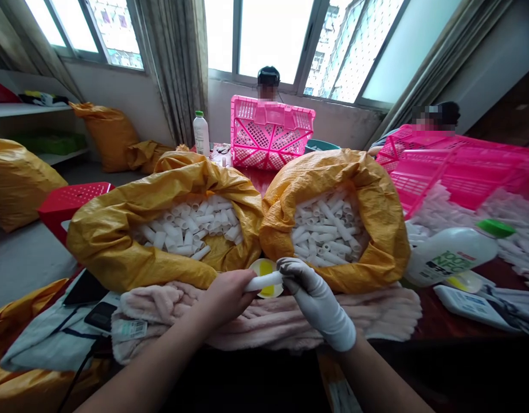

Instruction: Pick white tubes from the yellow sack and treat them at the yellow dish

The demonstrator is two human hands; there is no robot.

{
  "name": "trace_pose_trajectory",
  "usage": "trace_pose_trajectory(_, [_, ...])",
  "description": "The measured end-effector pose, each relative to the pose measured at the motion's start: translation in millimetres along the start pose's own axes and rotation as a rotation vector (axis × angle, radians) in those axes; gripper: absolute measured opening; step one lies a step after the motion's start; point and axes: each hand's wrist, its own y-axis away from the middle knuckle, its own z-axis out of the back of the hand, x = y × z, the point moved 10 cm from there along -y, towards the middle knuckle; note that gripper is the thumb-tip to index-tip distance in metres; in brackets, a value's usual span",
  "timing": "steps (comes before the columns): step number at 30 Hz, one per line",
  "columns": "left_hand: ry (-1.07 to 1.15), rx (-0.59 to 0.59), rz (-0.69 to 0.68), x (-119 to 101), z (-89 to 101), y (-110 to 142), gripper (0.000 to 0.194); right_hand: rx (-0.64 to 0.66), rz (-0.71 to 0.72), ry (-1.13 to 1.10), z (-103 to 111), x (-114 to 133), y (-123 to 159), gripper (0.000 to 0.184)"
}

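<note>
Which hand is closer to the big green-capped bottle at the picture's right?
Right. The gloved right hand is left of the bottle; the bare left hand is farther left.

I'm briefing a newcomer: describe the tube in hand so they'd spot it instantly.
Find the two open yellow sacks of white tubes. Nearer the viewer, over pinkish cloth, are a bare left hand and gloved right hand. The white tube between them stands out: it is held, not heaped with others.

the tube [264, 281] is white — sacks [105, 246] golden yellow, towel [376, 312] pale pink, crate [273, 133] magenta.
</note>
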Motion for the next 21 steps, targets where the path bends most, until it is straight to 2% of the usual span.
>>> trace_pose_trajectory(4, [-0.112, 0.000, 0.026, 0, -6.0, 2, 0.014, 0.112, 0.015, 0.037, -12, 5, 3, 0.021])
trace_pose_trajectory(7, [-0.236, -0.051, 0.031, -7, -8.6, 2, 0.014, 0.028, -0.188, 0.059, -12, -18, 3, 0.014])
trace_pose_trajectory(10, [-0.319, -0.043, 0.048, -14, -14.0, 1, 0.018, -0.019, -0.374, 0.161, -17, -42, 8, 0.030])
trace_pose_trajectory(15, [-0.138, 0.155, 0.023, -19, -27.2, -1, 0.026, 0.021, -0.279, 0.245, -28, -35, 15, 0.032])
trace_pose_trajectory(19, [0.210, 0.455, -0.036, -37, -47.6, 10, 0.027, 0.163, -0.099, 0.344, -38, -3, 15, 0.030])
trace_pose_trajectory(21, [0.305, 0.550, -0.105, -50, -48.5, 15, 0.029, 0.193, -0.109, 0.376, -28, 7, 25, 0.027])
